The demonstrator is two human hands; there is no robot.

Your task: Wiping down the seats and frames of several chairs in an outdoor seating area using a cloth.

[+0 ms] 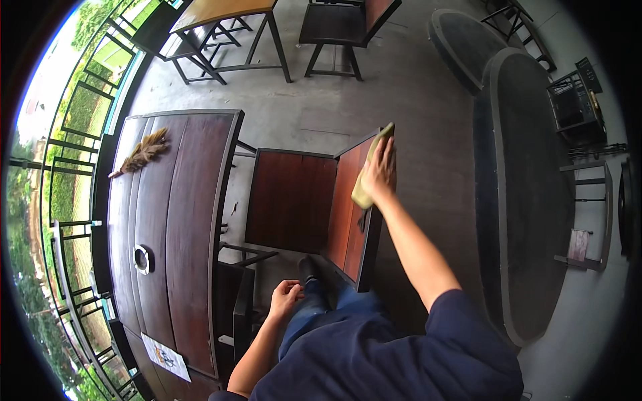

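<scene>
My right hand [379, 173] holds a folded yellow-green cloth [362, 194] flat against the top edge of a wooden chair's backrest [346, 208]. The backrest has reddish-brown planks in a dark frame, and a dark smudge or object, too unclear to name, shows just below the cloth. Left of it lies the chair's darker wooden seat [291, 200]. My left hand [286, 299] hangs in front of my legs, fingers loosely curled, with nothing visible in it. It is nearest to the chair's lower corner and touches nothing that I can see.
A dark plank table [193, 200] stands to the left, bearing a brush of bristles [145, 151], an ashtray [142, 259] and a printed sheet [165, 357]. Another chair [333, 25] and a lighter table [225, 10] are ahead. A long rounded dark platform [526, 200] runs along the right.
</scene>
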